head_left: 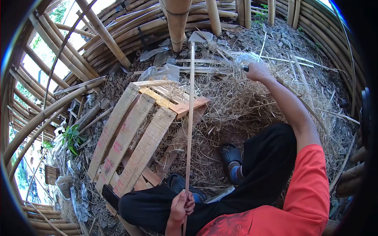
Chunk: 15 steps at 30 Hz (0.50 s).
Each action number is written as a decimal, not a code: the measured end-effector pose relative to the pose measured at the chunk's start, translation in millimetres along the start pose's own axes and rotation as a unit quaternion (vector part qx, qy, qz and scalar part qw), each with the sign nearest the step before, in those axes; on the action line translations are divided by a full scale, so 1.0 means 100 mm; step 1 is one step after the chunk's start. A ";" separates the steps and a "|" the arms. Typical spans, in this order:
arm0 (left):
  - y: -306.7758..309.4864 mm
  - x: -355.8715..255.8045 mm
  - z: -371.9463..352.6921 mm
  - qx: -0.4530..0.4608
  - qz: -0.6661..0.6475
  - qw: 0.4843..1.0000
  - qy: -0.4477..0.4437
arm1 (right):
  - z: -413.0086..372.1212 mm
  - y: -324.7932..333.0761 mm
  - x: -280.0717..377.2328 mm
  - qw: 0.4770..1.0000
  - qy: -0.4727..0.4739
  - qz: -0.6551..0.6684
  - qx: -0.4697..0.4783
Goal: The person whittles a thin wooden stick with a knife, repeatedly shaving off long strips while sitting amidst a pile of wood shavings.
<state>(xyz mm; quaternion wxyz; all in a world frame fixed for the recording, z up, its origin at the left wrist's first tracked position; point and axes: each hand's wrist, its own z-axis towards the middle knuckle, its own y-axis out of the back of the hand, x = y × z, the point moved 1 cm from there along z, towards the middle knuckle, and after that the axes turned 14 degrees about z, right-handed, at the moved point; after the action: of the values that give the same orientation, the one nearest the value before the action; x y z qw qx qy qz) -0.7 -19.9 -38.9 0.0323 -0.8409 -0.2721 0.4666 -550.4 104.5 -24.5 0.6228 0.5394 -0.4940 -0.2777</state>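
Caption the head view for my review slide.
Left hand gripping a long strip, right hand holding a dark object near pale dry scraps, slatted wooden crate nearby.

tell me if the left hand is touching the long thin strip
Touching: the head view shows the left hand curled around the long thin strip near its lower end.

Bamboo poles (118,25) are stacked along the far side. Between them and a slatted wooden crate (146,145), crumpled plastic (167,72) is seen. Green leaves (72,138) are seen farther left.
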 end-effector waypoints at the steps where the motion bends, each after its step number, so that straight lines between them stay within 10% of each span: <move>1: 0.00 0.00 0.00 0.005 -0.004 1.000 0.003 | -0.05 0.09 0.08 0.998 -0.008 0.058 -0.020; 8: -0.02 -0.05 0.06 -0.002 -0.022 1.000 -0.009 | -0.21 -0.04 0.49 0.908 0.137 0.395 -0.009; 15: -0.11 -0.32 0.13 -0.040 0.089 0.994 -0.046 | -0.90 0.02 1.42 0.783 0.236 0.524 0.237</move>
<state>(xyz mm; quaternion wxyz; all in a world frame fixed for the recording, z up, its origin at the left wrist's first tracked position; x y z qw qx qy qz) -29.4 -28.4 -18.3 -0.0558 -0.8402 -0.2160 0.4943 -417.6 15.9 29.0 0.6219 0.3772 -0.5885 0.3531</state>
